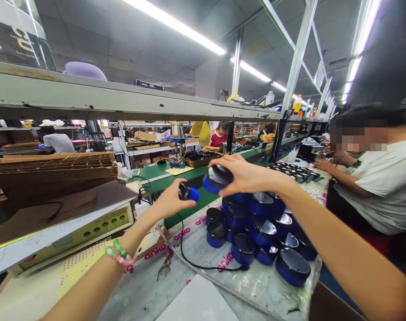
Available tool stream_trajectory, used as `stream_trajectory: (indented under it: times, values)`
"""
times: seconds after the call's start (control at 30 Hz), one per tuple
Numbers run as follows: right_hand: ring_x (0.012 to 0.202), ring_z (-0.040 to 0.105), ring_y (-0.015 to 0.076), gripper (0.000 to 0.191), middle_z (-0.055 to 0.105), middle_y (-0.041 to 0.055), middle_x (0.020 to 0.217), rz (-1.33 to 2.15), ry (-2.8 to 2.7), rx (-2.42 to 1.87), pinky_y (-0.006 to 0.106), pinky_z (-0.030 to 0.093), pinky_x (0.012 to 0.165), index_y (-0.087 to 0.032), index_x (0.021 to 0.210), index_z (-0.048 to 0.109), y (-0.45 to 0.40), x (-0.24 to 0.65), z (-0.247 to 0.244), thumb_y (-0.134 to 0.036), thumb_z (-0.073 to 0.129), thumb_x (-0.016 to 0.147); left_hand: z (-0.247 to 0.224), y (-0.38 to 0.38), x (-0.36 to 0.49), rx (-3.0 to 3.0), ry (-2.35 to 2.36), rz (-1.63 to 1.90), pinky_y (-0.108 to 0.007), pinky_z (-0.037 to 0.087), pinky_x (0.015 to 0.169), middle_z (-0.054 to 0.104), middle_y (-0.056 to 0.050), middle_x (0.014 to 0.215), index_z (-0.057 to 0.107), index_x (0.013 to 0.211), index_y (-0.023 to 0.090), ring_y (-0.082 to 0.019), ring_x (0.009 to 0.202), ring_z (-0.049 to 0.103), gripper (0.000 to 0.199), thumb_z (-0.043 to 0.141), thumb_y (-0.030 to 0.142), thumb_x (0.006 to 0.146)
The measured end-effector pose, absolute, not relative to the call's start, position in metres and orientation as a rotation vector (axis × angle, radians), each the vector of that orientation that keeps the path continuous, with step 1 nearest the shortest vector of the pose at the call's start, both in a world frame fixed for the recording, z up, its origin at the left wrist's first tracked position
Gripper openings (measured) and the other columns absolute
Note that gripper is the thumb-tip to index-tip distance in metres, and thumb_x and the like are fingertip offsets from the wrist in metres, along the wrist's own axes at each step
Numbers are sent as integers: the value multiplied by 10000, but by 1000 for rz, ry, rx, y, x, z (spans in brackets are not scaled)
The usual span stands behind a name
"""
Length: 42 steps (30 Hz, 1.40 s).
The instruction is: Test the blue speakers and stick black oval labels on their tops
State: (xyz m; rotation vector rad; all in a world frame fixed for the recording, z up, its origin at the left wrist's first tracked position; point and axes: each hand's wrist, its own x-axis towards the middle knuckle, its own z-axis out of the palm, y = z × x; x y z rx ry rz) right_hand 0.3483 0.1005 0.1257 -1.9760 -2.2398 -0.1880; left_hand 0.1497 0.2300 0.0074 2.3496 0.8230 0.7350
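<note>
My right hand (236,174) grips a round blue unit with a glossy black top (218,179), held in the air above the stack. To its left, my left hand (176,198) is closed around a smaller blue and black cylinder (191,194), tilted on its side; my fingers hide part of it. Below and to the right, several like blue units (263,232) with black tops are piled in layers on the plastic-covered table (162,290). Nearest my body, one unit (293,266) sits at the pile's front corner.
A black cable (209,268) and a pale cord (219,283) cross the table. At the left stands an instrument box (105,223) with green knobs. Beyond runs a green conveyor (176,216), under a long shelf (122,98). On the right a co-worker (383,178) sits beside rows of small parts (296,171).
</note>
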Motion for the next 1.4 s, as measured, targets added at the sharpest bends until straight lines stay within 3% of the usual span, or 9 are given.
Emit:
stream_trajectory:
  times: [0.1,0.27,0.43,0.77,0.87,0.97,1.13,1.27,1.4]
  values:
    - [1221,353,219,779,430,8,1290,-18,-2248,-1941,331,326,1047,-328,1344,381,32,371,112,-560,705,675,5,187,178,2495,590,637,-418,489,853,606,-49,1106,471,1213,211,-273,972,606,697,788,366,613]
    - [1255,305,253,791,415,44,1312,-10,-1886,-2281,373,255,1091,-270,1343,404,-24,418,74,-549,704,666,6,164,241,2555,407,677,-440,428,960,456,-114,1327,402,1332,176,-263,1138,511,679,713,233,731]
    - [1214,346,285,819,437,89,1281,33,-1773,-2376,422,285,1067,-209,1357,420,-35,456,62,-535,700,660,1,172,284,2539,367,624,-457,430,968,437,-140,1337,389,1371,163,-260,1135,511,683,701,236,767]
    - [1247,353,271,812,411,81,1315,101,-1786,-2277,388,290,1088,-232,1360,423,-24,459,49,-512,702,651,-30,152,285,2476,476,909,-500,319,1072,210,-195,1456,349,1405,153,-351,1328,305,640,602,310,839]
    - [1247,356,273,789,402,80,1318,141,-1710,-2324,401,285,1096,-255,1356,429,-50,458,42,-488,707,655,-33,134,270,2491,388,1102,-458,259,1114,261,-131,1431,393,1350,187,-270,1347,257,459,483,275,908]
    - [1233,368,266,783,424,72,1288,277,-1697,-2376,387,313,1084,-274,1343,463,-70,450,27,-430,738,627,-43,105,255,2549,147,1128,-351,353,1056,422,-65,1301,466,1239,237,-180,1226,393,328,458,242,911]
    - [1220,379,280,752,450,93,1235,300,-1682,-2345,403,356,1053,-233,1294,532,-65,443,4,-334,743,579,-68,64,263,2654,22,1061,-406,423,981,476,-105,1268,466,1255,196,-239,1171,451,447,596,233,828]
    - [1292,352,243,797,396,97,1331,233,-1673,-2227,378,315,1104,-216,1386,414,-56,454,-14,-226,630,619,-79,54,291,2769,61,1082,-506,359,1032,385,-145,1401,385,1360,197,-304,1278,382,665,681,371,791]
    - [1316,366,234,642,370,95,1391,67,-1523,-2124,410,279,1127,-217,1345,421,-65,466,-36,-233,524,712,-83,58,308,2859,68,1106,-491,324,1073,472,-111,1342,442,1316,197,-280,1249,434,611,672,406,790]
